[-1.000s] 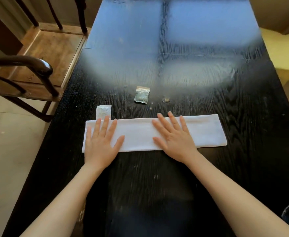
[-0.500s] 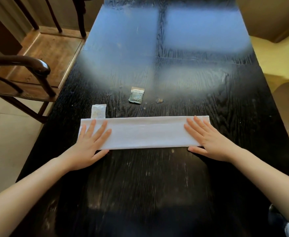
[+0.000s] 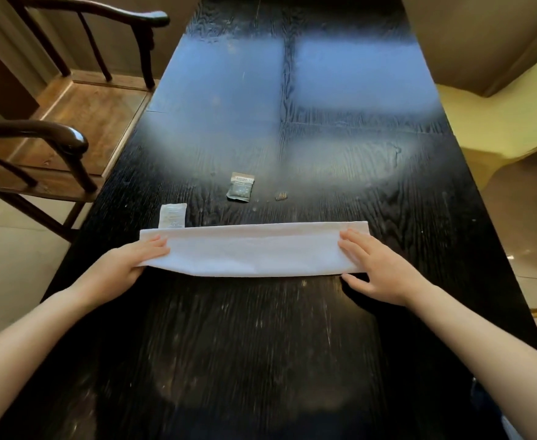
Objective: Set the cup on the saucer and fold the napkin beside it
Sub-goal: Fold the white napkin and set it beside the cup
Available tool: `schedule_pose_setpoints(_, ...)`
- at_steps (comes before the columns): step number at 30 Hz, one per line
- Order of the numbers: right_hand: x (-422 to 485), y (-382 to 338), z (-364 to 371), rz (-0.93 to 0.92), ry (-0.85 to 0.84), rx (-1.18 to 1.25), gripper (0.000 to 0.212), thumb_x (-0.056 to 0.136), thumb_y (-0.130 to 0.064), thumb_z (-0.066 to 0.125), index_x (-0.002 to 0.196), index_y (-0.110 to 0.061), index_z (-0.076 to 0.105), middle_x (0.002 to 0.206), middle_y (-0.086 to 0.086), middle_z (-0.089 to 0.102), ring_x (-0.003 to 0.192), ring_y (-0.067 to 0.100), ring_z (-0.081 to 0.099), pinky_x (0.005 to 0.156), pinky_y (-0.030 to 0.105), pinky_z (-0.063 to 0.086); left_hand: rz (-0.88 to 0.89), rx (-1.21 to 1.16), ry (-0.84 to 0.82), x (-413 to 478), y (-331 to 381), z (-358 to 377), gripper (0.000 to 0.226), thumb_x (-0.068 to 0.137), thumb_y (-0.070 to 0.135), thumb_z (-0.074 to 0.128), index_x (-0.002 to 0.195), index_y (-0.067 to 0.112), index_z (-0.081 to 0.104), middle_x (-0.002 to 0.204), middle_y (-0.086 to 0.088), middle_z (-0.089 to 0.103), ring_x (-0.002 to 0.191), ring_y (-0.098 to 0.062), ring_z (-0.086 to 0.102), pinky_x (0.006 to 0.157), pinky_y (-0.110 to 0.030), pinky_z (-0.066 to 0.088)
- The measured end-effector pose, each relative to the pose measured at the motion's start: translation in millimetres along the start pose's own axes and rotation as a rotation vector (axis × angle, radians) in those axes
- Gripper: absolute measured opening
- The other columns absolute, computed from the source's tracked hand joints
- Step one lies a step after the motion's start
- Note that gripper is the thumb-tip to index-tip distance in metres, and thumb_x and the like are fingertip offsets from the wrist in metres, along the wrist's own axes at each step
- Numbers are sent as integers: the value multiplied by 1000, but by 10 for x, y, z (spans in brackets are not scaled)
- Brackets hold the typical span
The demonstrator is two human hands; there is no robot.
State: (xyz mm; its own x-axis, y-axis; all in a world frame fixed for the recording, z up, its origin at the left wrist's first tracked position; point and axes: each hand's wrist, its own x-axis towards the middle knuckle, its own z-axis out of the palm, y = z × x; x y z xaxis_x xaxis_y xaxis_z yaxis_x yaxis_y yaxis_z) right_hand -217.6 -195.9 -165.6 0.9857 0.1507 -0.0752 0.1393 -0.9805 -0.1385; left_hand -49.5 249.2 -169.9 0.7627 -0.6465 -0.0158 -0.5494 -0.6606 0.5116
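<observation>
The white napkin (image 3: 254, 252), folded into a long strip, lies crosswise on the dark counter (image 3: 261, 344), in its near half. The left hand (image 3: 121, 268) holds the strip's left end: its fingers (image 3: 157, 246) lie on top, the near corner drapes over the palm, and the thumb is hidden beneath, so the grip looks closed on the cloth. The right hand (image 3: 384, 274) has bent fingers on the right end, its thumb just by the near edge; whether that grip pinches, I cannot tell. A white sachet (image 3: 173, 215) touches the napkin's far edge, its print unreadable. Farther off lie a dark sachet (image 3: 241, 187) and a brownish speck (image 3: 281, 195), too small to identify. A chair (image 3: 73, 139) is cut off at left.
</observation>
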Motion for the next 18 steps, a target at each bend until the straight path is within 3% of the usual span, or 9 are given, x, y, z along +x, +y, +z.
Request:
schedule_pose_setpoints(4,93,-24,65,-67,173,-63,54,53,-7,83,101,8,64,110,26,65,102,40,64,100,38,37,-61,-137,11,33,84,-229,84,81,-10,60,85,73,53,112,3,62,113,-12,52,98,-8,32)
schedule_pose_setpoints(6,99,-24,52,-86,189,-91,56,45,0,85,97,7,65,107,24,67,99,38,66,90,43,49,-86,-133,-36,47,104,-303,87,83,-4,61,81,81,45,107,16,64,109,-10,54,96,-17,37)
schedule_pose_setpoints(7,81,-10,45,-76,179,-78,56,46,1,85,99,6,66,108,23,67,99,37,66,86,47,50,-96,-125,-48,61,110,-340,86,83,-2,62,79,82,44,97,31,64,107,-9,55,94,-20,38)
schedule_pose_setpoints(9,43,43,14,21,187,61,46,60,4,79,104,0,65,110,19,68,99,34,67,85,50,52,-109,-115,-47,100,110,-421,83,82,-3,63,78,79,48,79,52,55,99,-9,60,87,-14,41)
schedule_pose_setpoints(10,28,70,-27,116,211,181,37,69,3,73,105,-4,66,108,15,70,97,30,67,84,47,54,-117,-128,-22,121,110,-464,79,82,-3,63,79,75,52,80,52,56,94,-8,63,84,-7,41)
schedule_pose_setpoints(12,28,114,-136,296,249,388,19,80,0,65,97,-8,69,90,6,71,82,14,64,77,32,51,-160,-197,60,148,212,-579,61,82,0,63,76,61,64,79,34,67,80,-1,62,74,0,39)
schedule_pose_setpoints(14,34,115,-281,432,278,573,8,83,-2,63,85,-8,69,74,0,63,69,1,53,66,20,42,-236,-330,176,152,344,-666,36,85,8,61,72,40,68,72,11,68,66,8,58,68,-3,40)
schedule_pose_setpoints(17,-10,8,-521,533,329,1190,10,86,-8,61,86,-16,67,77,1,66,66,2,60,64,21,49,-393,-626,371,123,549,-695,13,92,18,53,86,26,61,84,0,61,69,0,61,68,-17,50)
schedule_pose_setpoints(18,-21,-43,-568,557,351,1358,11,88,-11,58,90,-17,67,80,1,67,68,6,64,60,22,52,-431,-713,417,109,609,-664,12,94,21,50,89,25,60,85,0,61,68,-2,61,62,-15,52)
